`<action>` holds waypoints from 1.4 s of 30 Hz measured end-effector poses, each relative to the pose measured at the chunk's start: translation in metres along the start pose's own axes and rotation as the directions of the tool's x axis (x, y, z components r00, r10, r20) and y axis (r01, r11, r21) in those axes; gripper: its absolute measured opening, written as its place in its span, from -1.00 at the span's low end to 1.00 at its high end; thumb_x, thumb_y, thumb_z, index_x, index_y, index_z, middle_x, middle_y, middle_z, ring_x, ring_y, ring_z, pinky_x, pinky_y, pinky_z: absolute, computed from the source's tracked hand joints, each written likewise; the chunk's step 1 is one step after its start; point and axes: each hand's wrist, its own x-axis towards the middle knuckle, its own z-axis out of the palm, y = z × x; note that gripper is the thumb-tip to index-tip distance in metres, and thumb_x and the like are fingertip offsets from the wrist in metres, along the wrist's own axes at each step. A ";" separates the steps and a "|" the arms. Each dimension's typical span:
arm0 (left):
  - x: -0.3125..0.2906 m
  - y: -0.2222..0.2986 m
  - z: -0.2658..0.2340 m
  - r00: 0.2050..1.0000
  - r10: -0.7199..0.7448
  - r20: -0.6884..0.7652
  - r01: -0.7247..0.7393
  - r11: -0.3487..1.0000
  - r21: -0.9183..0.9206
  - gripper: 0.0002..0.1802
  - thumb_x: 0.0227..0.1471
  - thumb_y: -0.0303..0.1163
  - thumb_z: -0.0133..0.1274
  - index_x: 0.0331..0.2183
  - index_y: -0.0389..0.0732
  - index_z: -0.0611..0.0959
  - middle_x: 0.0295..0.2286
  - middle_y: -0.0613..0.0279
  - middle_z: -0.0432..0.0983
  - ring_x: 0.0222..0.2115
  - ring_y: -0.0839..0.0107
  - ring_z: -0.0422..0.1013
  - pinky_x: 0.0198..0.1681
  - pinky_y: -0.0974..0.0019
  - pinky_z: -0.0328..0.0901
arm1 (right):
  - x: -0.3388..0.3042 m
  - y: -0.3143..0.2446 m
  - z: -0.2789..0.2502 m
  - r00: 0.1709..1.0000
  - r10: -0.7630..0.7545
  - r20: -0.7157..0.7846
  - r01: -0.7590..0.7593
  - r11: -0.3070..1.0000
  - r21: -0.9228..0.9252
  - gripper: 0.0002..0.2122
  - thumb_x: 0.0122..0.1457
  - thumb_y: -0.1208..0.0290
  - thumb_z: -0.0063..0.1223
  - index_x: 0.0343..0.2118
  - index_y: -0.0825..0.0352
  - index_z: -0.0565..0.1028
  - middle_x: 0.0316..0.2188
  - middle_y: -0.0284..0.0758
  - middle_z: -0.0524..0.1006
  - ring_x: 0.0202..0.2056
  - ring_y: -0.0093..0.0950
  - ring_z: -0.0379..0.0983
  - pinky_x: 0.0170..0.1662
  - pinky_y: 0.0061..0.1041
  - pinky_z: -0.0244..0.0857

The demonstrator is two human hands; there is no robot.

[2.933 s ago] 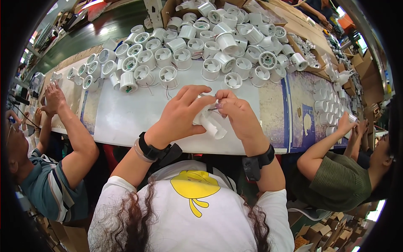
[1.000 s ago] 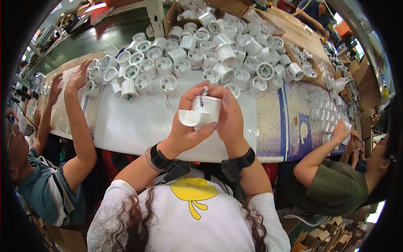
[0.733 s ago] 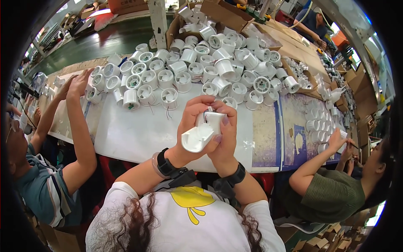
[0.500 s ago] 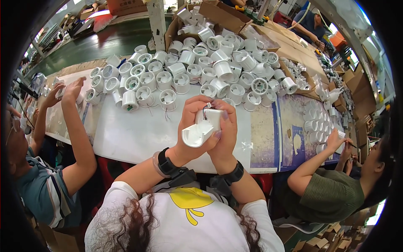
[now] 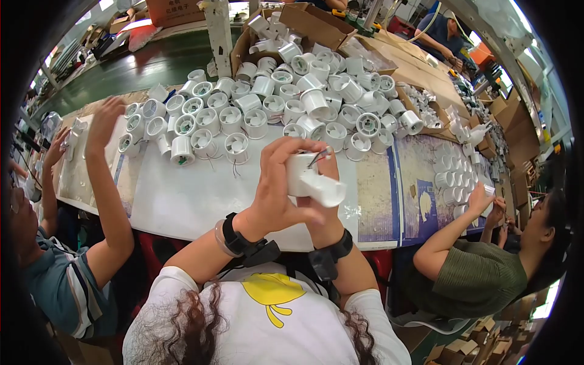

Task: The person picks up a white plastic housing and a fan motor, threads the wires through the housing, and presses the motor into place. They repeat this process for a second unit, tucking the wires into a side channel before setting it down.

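Observation:
Above the near part of the table I hold a white plastic housing (image 5: 323, 188) with a curved, open scoop-like end. Thin dark and red wires with a small white connector (image 5: 328, 149) stick out at its top. My left hand (image 5: 274, 190) is closed around the housing's left side, fingers over the top and thumb below. On the far right side, my right hand (image 5: 326, 222) grips it too, its fingers partly hidden behind the housing. Beyond my hands lie white round fan units (image 5: 236, 146), several with loose wires.
A large heap of white cylindrical parts (image 5: 316, 102) spills from a cardboard box (image 5: 319, 23). At left, a co-worker's raised hand (image 5: 108, 121) is over the table. Another co-worker's hands (image 5: 483, 201) work at right beside rows of white cups (image 5: 451, 179). A post (image 5: 218, 36) stands behind.
The housing has turned in my hands, so its scoop-like end now points right instead of lower left. My left hand covers more of its side. The left co-worker's hands have moved apart.

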 end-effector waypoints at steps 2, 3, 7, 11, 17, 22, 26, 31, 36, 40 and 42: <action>0.000 0.004 0.003 0.991 -0.105 -0.085 0.060 0.905 -0.421 -0.54 0.02 -0.34 0.05 -0.06 -0.25 0.32 -0.02 0.04 0.23 -0.03 0.25 0.23 0.07 0.22 0.14 | -0.001 0.001 0.006 0.999 0.033 -0.044 -0.028 0.995 0.096 -0.78 0.30 0.22 -0.17 -0.23 0.26 0.40 -0.20 -0.39 0.42 -0.11 -0.54 0.35 0.01 -0.47 0.26; -0.001 0.004 0.004 0.991 -0.105 -0.085 0.060 0.905 -0.421 -0.54 0.02 -0.34 0.05 -0.06 -0.25 0.32 -0.02 0.04 0.23 -0.03 0.25 0.23 0.07 0.22 0.14 | -0.001 0.002 0.011 0.994 0.069 -0.084 -0.052 0.980 0.193 -0.77 0.30 0.17 -0.18 -0.27 0.23 0.40 -0.24 -0.42 0.43 -0.14 -0.54 0.37 -0.01 -0.48 0.28; -0.011 -0.002 0.007 0.963 -0.270 0.004 0.211 0.742 -0.636 -0.68 0.14 -0.41 -0.14 -0.06 -0.27 0.33 0.02 0.02 0.20 0.04 0.28 0.17 0.14 0.22 0.06 | -0.005 0.001 0.019 0.994 0.063 -0.088 -0.038 0.963 0.266 -0.74 0.31 0.10 -0.19 -0.33 0.18 0.40 -0.31 -0.47 0.44 -0.17 -0.54 0.39 -0.02 -0.49 0.30; -0.015 -0.009 0.004 0.982 -0.186 -0.008 0.158 0.857 -0.490 -0.71 0.15 -0.50 -0.24 -0.05 -0.26 0.31 0.05 -0.01 0.16 0.08 0.27 0.15 0.17 0.21 0.03 | -0.004 0.006 0.021 0.998 -0.006 -0.068 0.020 0.976 0.217 -0.73 0.30 0.08 -0.19 -0.33 0.17 0.41 -0.33 -0.48 0.45 -0.18 -0.55 0.39 0.00 -0.48 0.29; -0.007 -0.001 0.007 0.976 -0.215 -0.020 0.166 0.807 -0.566 -0.64 0.04 -0.47 -0.03 -0.08 -0.24 0.34 0.06 0.01 0.18 0.11 0.23 0.15 0.16 0.17 0.04 | 0.006 0.003 0.001 0.995 0.103 0.015 -0.102 0.937 0.333 -0.70 0.30 0.07 -0.20 -0.33 0.20 0.42 -0.31 -0.47 0.48 -0.16 -0.57 0.40 0.01 -0.47 0.28; 0.005 -0.018 -0.012 0.990 -0.021 0.137 0.044 0.984 -0.173 -0.45 -0.19 -0.48 0.24 -0.10 -0.22 0.40 0.04 0.01 0.23 0.05 0.20 0.25 0.10 0.12 0.14 | 0.013 -0.013 -0.008 0.986 0.167 -0.020 -0.142 0.890 0.433 -0.70 0.31 0.11 -0.20 -0.22 0.26 0.43 -0.22 -0.35 0.49 -0.09 -0.48 0.39 0.02 -0.48 0.26; 0.002 -0.028 -0.030 0.981 -0.059 0.183 0.050 0.997 0.050 -0.24 -0.27 -0.54 0.31 0.00 -0.21 0.30 0.09 -0.04 0.17 0.11 0.17 0.17 0.08 0.13 0.20 | 0.017 -0.021 -0.006 0.994 -0.040 -0.105 0.047 0.997 0.059 -0.69 0.30 0.17 -0.20 -0.14 0.33 0.41 -0.12 -0.25 0.46 -0.06 -0.40 0.38 0.01 -0.46 0.25; 0.003 -0.022 -0.035 0.958 0.031 0.284 -0.092 0.974 0.206 -0.16 -0.31 -0.52 0.35 0.04 -0.21 0.29 0.10 -0.05 0.14 0.10 0.20 0.19 0.00 0.21 0.29 | 0.006 -0.031 0.006 0.740 -0.300 0.602 0.627 -0.019 -0.779 -0.66 0.26 0.27 -0.24 -0.05 0.42 0.36 -0.02 -0.21 0.39 -0.04 -0.35 0.34 -0.02 -0.44 0.25; -0.005 -0.004 -0.014 1.000 0.018 -0.009 -0.017 0.999 0.038 -0.20 -0.30 -0.50 0.29 0.04 -0.23 0.32 0.06 -0.05 0.21 0.01 0.13 0.28 0.02 0.16 0.24 | 0.004 -0.015 0.004 0.770 -0.344 0.537 0.617 0.192 -0.763 -0.66 0.25 0.28 -0.27 -0.04 0.41 0.34 -0.06 -0.22 0.39 -0.06 -0.39 0.31 -0.04 -0.47 0.24; -0.008 0.003 -0.002 0.990 -0.076 -0.117 0.023 0.918 -0.396 -0.27 -0.16 -0.45 0.16 0.08 -0.27 0.26 0.07 -0.08 0.18 0.04 0.17 0.22 0.07 0.19 0.17 | -0.004 -0.006 0.015 0.932 -0.227 0.282 0.359 0.684 -0.635 -0.69 0.26 0.30 -0.29 -0.06 0.39 0.35 -0.08 -0.20 0.37 -0.08 -0.45 0.30 -0.03 -0.49 0.21; -0.003 0.010 0.004 0.956 -0.259 -0.137 0.047 0.598 -0.800 -0.40 -0.04 -0.43 0.03 0.05 -0.30 0.25 0.04 -0.08 0.19 0.03 0.23 0.20 0.09 0.21 0.13 | -0.005 0.001 0.021 0.894 -0.362 0.265 0.445 0.649 -0.617 -0.72 0.27 0.33 -0.31 -0.10 0.39 0.35 -0.10 -0.20 0.37 -0.09 -0.45 0.30 -0.01 -0.47 0.19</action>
